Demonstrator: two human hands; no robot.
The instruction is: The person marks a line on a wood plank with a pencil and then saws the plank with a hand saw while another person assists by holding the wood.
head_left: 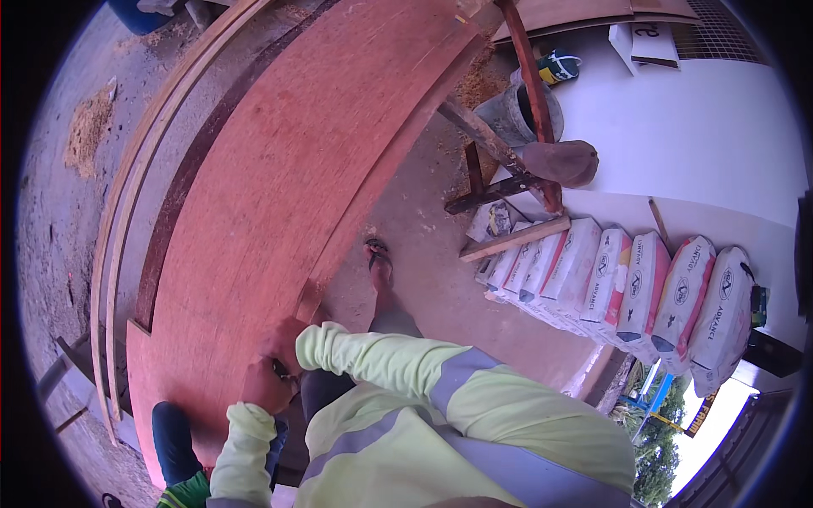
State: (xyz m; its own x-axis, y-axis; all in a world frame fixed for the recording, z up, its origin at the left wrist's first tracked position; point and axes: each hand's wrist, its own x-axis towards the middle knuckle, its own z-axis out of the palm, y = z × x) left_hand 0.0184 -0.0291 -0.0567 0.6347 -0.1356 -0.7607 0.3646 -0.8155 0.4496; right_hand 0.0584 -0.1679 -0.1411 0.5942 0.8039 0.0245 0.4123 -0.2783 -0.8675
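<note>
Right hand [284,340] and left hand [266,386] are close together at eight o'clock, over a long reddish plywood sheet [279,161] sweeping from eight to twelve o'clock; whether they grip anything, I cannot tell. A small dark object [280,367] between them is unclear. Uneven pressure near that end could make the sheet shift or tip, perhaps pinching fingers or knocking the bent knee [172,436] of another person, farther out at eight o'clock. A slip could also strike the sandalled foot [378,254] near centre. The right sleeve [398,360] reaches leftward from five o'clock; the left sleeve [240,457] rises steeply from seven.
</note>
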